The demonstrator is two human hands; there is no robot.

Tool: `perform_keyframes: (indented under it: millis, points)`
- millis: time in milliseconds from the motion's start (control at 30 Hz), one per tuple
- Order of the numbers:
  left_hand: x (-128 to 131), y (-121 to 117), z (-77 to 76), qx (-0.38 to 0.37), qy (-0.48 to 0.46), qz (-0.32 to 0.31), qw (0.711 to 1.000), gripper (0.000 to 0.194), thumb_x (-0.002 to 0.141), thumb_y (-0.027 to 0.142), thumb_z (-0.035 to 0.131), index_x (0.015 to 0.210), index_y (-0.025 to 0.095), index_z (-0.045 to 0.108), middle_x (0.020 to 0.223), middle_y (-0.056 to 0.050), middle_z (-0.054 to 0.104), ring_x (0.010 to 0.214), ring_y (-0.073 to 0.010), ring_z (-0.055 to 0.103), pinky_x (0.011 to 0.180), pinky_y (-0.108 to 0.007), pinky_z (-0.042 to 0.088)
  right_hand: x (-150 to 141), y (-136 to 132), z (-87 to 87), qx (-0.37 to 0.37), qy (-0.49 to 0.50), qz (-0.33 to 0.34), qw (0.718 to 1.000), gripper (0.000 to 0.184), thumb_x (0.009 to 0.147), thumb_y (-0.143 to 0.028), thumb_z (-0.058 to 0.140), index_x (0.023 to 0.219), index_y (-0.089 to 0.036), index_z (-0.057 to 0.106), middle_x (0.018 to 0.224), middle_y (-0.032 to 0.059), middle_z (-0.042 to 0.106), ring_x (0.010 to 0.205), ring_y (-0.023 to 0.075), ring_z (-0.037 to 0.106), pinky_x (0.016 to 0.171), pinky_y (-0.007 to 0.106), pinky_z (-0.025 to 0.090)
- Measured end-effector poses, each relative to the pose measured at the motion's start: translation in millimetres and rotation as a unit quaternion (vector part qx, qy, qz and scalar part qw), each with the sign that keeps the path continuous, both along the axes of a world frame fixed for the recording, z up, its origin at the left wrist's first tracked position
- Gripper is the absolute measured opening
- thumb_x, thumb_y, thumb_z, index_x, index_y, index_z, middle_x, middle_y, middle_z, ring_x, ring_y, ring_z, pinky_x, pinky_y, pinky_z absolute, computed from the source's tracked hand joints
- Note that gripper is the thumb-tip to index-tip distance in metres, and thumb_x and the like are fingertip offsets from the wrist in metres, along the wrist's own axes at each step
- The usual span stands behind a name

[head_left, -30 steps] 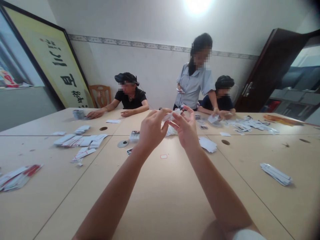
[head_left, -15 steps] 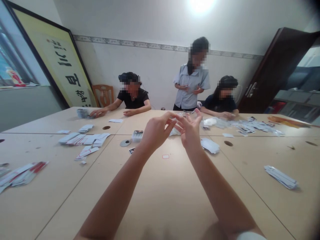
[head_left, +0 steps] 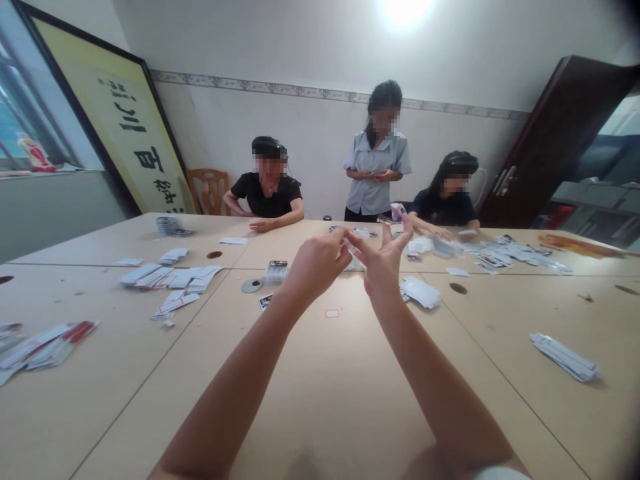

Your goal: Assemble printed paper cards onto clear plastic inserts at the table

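Both my hands are raised over the middle of the table. My left hand (head_left: 319,265) has its fingers curled and thumb drawn in, as in a pinch; whatever may be between the fingertips cannot be made out. Close beside it, my right hand (head_left: 384,261) has its fingers spread, one reaching toward the left fingertips. Behind the hands, clear plastic bags (head_left: 354,264) lie on the table, partly hidden. Below them rests a small white label with a red border (head_left: 332,313). To the left stand a small clear box (head_left: 277,271) and a grey disc (head_left: 251,286).
White cards or packets (head_left: 170,277) lie in piles at left, with red-and-white strips (head_left: 47,347) nearer. A white stack (head_left: 421,292) and a long bundle (head_left: 564,357) are at right. Two people sit opposite; a third stands. The wooden table (head_left: 320,400) has seams and round holes.
My right hand's fingers have spread wider, while my left hand stays nearly in place. Across the table, the left seated person's hand has withdrawn from the stack; the standing person's hands have come together.
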State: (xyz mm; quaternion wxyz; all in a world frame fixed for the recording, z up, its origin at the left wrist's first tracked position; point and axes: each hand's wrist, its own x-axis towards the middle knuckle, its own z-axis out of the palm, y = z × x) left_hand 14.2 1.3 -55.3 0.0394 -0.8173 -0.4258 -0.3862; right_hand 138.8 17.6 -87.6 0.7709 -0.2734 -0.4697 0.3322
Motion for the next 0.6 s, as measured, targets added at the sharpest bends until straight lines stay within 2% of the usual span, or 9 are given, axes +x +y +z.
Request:
perform_keyframes:
  millis: [133, 267, 367, 467, 600]
  points:
    - [5, 4, -7.6, 0.059, 0.039, 0.063, 0.995, 0.022, 0.088, 0.016, 0.048, 0.105, 0.014, 0.062, 0.079, -0.006, 0.071, 0.066, -0.0188, 0.066, 0.057, -0.026, 0.043, -5, -2, 1.8, 0.007, 0.022, -0.031, 0.999, 0.116, 0.062, -0.033, 0.084, 0.148, -0.039, 0.006, 0.160, 0.0120, 0.017, 0.152, 0.0241, 0.008, 0.099, 0.053, 0.048]
    - [8, 9, -13.4, 0.102, 0.056, 0.081, 0.990, 0.022, 0.091, 0.019, 0.046, 0.102, 0.014, 0.063, 0.078, -0.006, 0.071, 0.063, -0.0178, 0.064, 0.057, -0.026, 0.041, -5, -1, 1.5, 0.008, 0.039, -0.020, 0.999, 0.120, 0.061, -0.032, 0.086, 0.149, -0.037, 0.005, 0.160, 0.0155, 0.015, 0.151, 0.0260, 0.014, 0.098, 0.051, 0.050]
    - [7, 7, -10.5, 0.098, 0.051, 0.080, 0.991, 0.022, 0.089, 0.019, 0.047, 0.103, 0.014, 0.065, 0.077, -0.006, 0.071, 0.063, -0.0173, 0.064, 0.057, -0.026, 0.042, -5, -1, 1.8, 0.005, 0.047, -0.008, 0.999, 0.120, 0.060, -0.032, 0.086, 0.150, -0.037, 0.006, 0.161, 0.0153, 0.012, 0.146, 0.0299, 0.028, 0.098, 0.051, 0.050]
    - [2, 2, -2.8, 0.060, 0.024, 0.052, 0.997, 0.024, 0.087, 0.018, 0.051, 0.104, 0.015, 0.067, 0.077, -0.005, 0.072, 0.065, -0.0174, 0.065, 0.059, -0.025, 0.045, -5, -3, 3.9, -0.004, 0.057, 0.011, 0.998, 0.120, 0.060, -0.032, 0.086, 0.150, -0.038, 0.007, 0.162, 0.0148, 0.009, 0.138, 0.0313, 0.042, 0.098, 0.051, 0.051]
    - [-12, -4, 8.1, 0.011, -0.044, -0.060, 0.997, 0.029, 0.089, 0.019, 0.050, 0.112, 0.019, 0.068, 0.085, -0.004, 0.074, 0.079, -0.0166, 0.069, 0.067, -0.024, 0.053, -4, -6, 9.4, 0.005, 0.055, 0.044, 0.998, 0.117, 0.060, -0.032, 0.086, 0.150, -0.041, 0.012, 0.164, 0.0118, 0.007, 0.130, 0.0295, 0.053, 0.100, 0.049, 0.050]
